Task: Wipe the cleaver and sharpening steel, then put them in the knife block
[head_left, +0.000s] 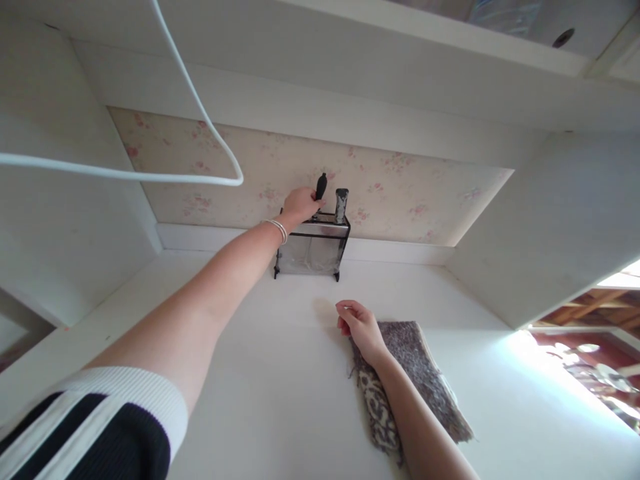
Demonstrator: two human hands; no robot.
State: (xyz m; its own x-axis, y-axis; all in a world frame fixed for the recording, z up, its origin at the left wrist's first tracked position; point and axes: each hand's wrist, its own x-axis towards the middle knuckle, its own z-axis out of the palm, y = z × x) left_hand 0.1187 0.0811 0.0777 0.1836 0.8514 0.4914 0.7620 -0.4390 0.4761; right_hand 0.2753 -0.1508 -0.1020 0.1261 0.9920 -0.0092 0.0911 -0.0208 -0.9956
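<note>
At the back of the white surface, a black wire-framed holder with cloudy, see-through sides (313, 255) stands against the wall. My left hand (300, 203) reaches to its top, with the fingers closed round a slim black handle (321, 186); whatever is below that handle is hidden. Beside it, a worn black-and-grey handle (341, 203) sticks up out of the holder. My right hand (361, 328) hovers with curled fingers pinched together, and I cannot make out whether anything is in them. Under that hand and wrist lies a folded grey-brown patterned cloth (423, 373).
A white cable (190, 179) hangs in a bend at the upper left, close to the camera. White panels (540, 220) enclose the surface on both sides, with a shelf (320, 87) overhead. Flowered wallpaper (400, 193) covers the back. Glassware (595, 367) shows at the far right.
</note>
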